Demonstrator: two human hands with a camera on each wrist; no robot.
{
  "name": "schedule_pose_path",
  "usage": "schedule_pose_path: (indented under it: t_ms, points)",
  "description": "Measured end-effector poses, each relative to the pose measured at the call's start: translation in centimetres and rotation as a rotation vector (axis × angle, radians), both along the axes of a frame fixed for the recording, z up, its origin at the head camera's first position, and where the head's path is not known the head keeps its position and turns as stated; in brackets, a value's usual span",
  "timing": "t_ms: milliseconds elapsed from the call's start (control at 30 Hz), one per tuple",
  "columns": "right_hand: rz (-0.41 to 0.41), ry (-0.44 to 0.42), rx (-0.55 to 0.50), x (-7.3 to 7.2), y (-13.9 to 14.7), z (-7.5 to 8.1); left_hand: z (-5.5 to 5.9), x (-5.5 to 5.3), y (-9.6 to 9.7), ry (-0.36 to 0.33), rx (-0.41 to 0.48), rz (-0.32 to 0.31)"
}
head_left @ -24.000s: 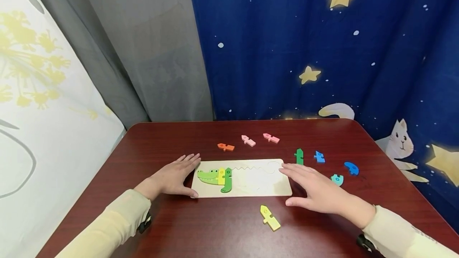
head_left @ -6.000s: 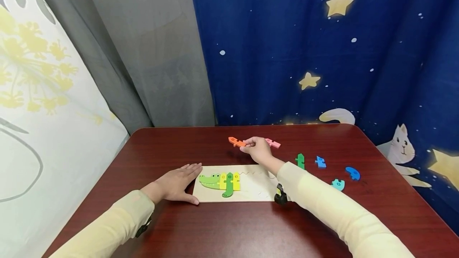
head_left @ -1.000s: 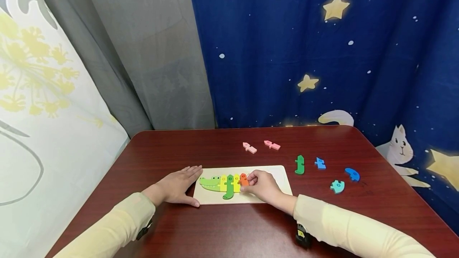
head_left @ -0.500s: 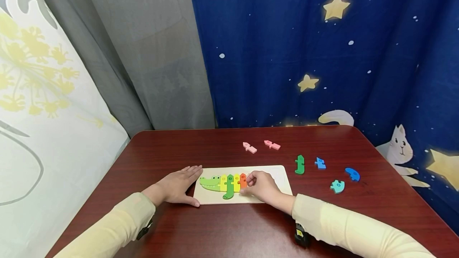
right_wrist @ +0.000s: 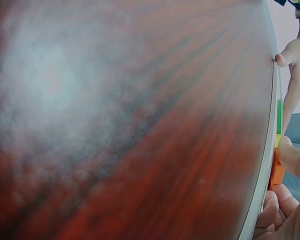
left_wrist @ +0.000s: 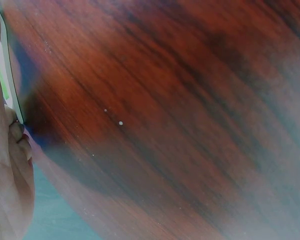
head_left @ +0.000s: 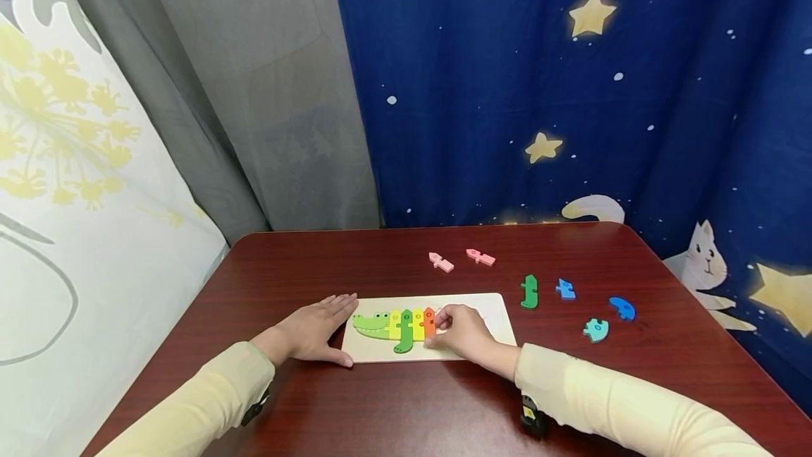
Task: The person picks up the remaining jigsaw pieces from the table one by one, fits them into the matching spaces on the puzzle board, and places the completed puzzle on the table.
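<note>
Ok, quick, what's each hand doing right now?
Left hand: open, at the left end of the board.
Right hand: pinching the orange piece.

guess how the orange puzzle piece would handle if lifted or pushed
The orange piece is probably stiff: its outline shows no bend. It seems unlikely to roll, as it is flat-faced and lies on the pale board. Pushed toward the crocodile head, it would likely press against the yellow piece right beside it.
</note>
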State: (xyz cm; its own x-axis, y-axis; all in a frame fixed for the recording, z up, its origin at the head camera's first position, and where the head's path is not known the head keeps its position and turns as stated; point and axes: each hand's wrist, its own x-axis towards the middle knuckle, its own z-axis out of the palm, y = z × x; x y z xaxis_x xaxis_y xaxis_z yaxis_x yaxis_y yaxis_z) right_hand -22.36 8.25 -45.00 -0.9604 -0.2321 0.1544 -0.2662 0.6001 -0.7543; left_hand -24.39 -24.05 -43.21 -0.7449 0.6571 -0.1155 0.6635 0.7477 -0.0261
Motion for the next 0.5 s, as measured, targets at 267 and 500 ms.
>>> schedule_pose_path:
  t_ms: [267,500]
  points:
    - [0.005,0.02,0.015,-0.02,0.07,-0.01,0.05,-0.05,0.06,0.0,-0.002,0.002]
    - [0.02,0.022,0.014,-0.09,0.15,-0.14,-0.1,-0.07,-0.02,0.001,-0.006,0.002]
